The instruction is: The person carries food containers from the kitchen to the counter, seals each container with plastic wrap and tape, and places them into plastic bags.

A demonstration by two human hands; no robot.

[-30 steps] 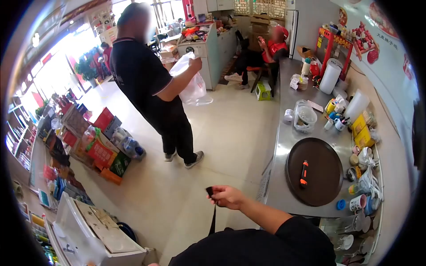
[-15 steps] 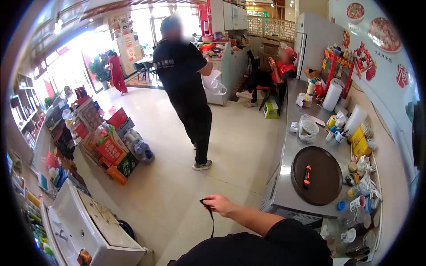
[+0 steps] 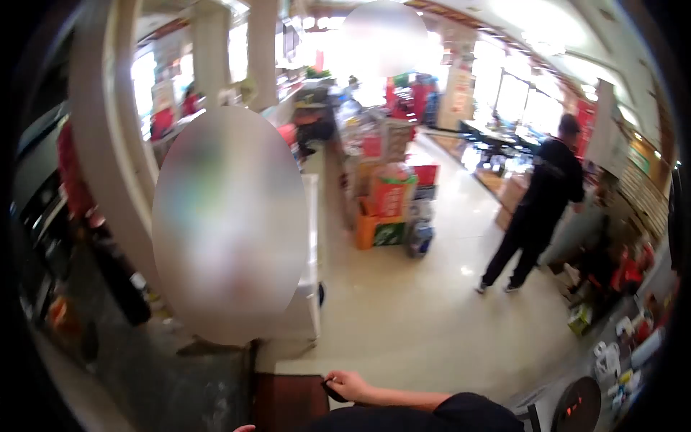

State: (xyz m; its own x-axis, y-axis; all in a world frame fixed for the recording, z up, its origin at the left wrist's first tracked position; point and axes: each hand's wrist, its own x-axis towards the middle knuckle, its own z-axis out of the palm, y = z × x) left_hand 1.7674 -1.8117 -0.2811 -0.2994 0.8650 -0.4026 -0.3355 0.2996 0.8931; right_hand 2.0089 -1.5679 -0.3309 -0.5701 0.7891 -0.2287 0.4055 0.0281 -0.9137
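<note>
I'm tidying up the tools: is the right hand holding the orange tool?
No, the orange tool lies on the round tray, while the right hand grips a black strap.

Glossy pale floor (image 3: pixel 403 309), bright windows (image 3: pixel 491 61), dark tables (image 3: pixel 500 144), pale pillar (image 3: pixel 456 90), white ceiling (image 3: pixel 515 29)

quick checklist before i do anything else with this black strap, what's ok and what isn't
1. Right hand gripping the black strap: ok, it's held at the fingers.
2. Strap's far end free of snags: cannot tell, it isn't visible.
3. Left hand ready: cannot tell, only a sliver shows at the bottom edge.
4. Orange-and-black tool resting on the round tray: ok.
5. Person in black out of arm's reach: ok, standing well across the floor.
6. Picture sharp enough for detail: not ok, blurred.
</note>
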